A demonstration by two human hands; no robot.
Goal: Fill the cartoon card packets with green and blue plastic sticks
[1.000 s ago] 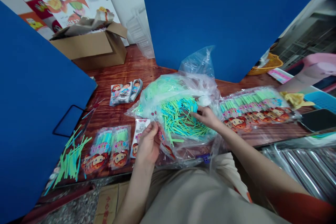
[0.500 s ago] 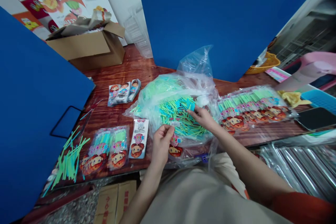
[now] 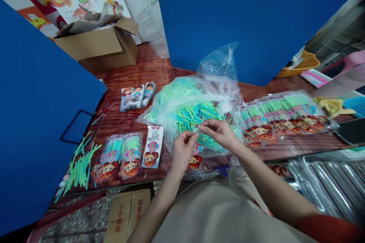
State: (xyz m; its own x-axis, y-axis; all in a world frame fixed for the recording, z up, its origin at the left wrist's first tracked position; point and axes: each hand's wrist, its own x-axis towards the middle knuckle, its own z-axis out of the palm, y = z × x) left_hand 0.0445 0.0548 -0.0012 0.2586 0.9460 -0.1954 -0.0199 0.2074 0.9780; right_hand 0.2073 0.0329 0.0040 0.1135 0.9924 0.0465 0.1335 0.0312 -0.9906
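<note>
My left hand [image 3: 184,148] pinches the upper edge of a clear plastic packet [image 3: 195,159] printed with a cartoon face, tilted over the front of the big bag. Close beside it, my right hand [image 3: 218,133] has its thumb and fingers closed at the same packet's top edge. The two sets of fingertips almost meet. Beneath and behind them lies a large clear plastic bag [image 3: 171,98], its mouth spread wide, full of thin green and blue sticks [image 3: 196,112].
Filled packets [image 3: 285,115] overlap in a row at right; more filled packets [image 3: 132,155] lie left beside a printed card stack [image 3: 153,147]. Loose sticks [image 3: 80,169] sit at the left table edge. Small card bundles [image 3: 137,97], a cardboard box [image 3: 99,45] and blue panels [image 3: 216,19] stand behind.
My right hand has left the blue sticks in the bag and come left and down to the packet's top edge. My left hand still pinches the packet. The view has shifted slightly.
</note>
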